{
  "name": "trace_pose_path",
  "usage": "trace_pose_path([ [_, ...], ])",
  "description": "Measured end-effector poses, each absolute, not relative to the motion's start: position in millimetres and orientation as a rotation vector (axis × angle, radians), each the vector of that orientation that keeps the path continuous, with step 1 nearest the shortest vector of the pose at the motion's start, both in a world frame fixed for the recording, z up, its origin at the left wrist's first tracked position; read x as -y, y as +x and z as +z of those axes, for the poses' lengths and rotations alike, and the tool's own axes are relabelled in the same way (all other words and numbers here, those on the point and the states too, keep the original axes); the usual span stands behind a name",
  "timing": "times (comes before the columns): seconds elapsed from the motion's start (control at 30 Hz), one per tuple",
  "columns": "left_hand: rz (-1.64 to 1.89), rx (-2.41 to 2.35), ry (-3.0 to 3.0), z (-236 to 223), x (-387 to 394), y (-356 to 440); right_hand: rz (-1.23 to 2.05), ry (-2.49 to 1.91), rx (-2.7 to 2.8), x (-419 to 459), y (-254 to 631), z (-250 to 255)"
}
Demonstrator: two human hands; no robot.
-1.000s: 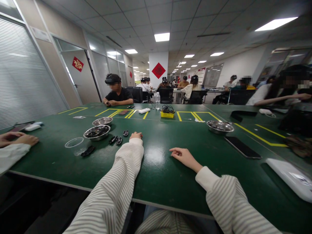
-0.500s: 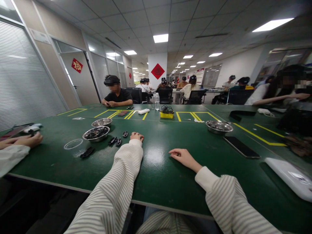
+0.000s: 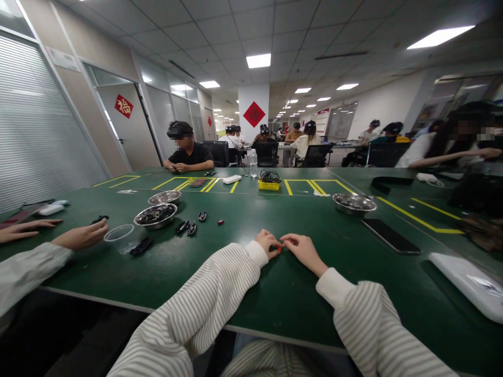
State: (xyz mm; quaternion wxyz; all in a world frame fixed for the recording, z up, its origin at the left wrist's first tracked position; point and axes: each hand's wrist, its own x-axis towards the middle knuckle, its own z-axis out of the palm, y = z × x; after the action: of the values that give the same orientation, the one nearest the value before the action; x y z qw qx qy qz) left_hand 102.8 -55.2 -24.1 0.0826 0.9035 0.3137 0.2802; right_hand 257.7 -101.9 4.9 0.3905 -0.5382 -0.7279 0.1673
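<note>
My left hand [image 3: 267, 242] and my right hand [image 3: 301, 247] meet on the green table [image 3: 243, 272], fingertips touching around a tiny red part [image 3: 279, 248]. Both sleeves are striped. Whether one hand or both grip the part is hard to tell; the left fingers pinch it. A small dark piece [image 3: 220, 222] lies on the table beyond my left hand, and black clips [image 3: 187, 226] lie further left next to a steel bowl [image 3: 155, 214] full of dark parts.
A neighbour's hand [image 3: 81, 236] at the left holds a black piece beside a clear plastic cup [image 3: 119, 236]. A second steel bowl [image 3: 354, 203], a phone [image 3: 390, 236] and a white device [image 3: 469, 284] sit at the right. Other people work at tables behind.
My left hand drew back from the black clips toward me and met my right hand around a small red part. The neighbour's hand moved right to the plastic cup.
</note>
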Motion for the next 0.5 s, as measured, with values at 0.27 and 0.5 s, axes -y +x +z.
trace_pose_path([
  [0.27,0.978,-1.977,2.375,1.7,15.9,27.4,0.475,-1.354,2.024,103.9,261.1,3.8],
  [0.5,0.849,-2.234,2.112,-11.8,-10.5,-26.6,0.444,-1.267,2.125,103.2,261.3,0.5],
])
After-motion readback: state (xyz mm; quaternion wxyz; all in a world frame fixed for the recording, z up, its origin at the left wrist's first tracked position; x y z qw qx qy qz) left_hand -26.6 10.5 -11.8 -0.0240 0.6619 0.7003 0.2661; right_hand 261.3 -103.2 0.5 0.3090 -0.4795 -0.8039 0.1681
